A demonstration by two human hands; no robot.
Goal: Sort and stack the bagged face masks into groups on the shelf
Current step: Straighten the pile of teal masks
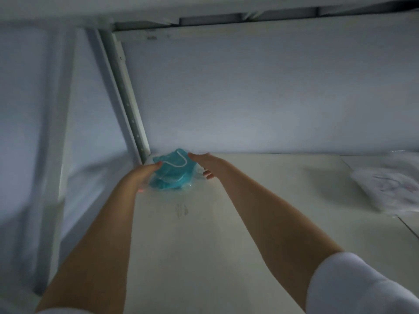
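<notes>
Now, task thing: a small stack of teal face masks in clear plastic bags (172, 175) lies at the back-left corner of the pale shelf board (204, 234), near the white metal upright (127, 103).
Hands: I see the left hand (142, 175) against the stack's left side and the right hand (204, 163) against its right, fingers straight, the stack between them.
Second pile: clear bags of white masks (390, 189), well apart at right, cut off by the edge.
Hard to make out: blur; I can't count the bags.
</notes>
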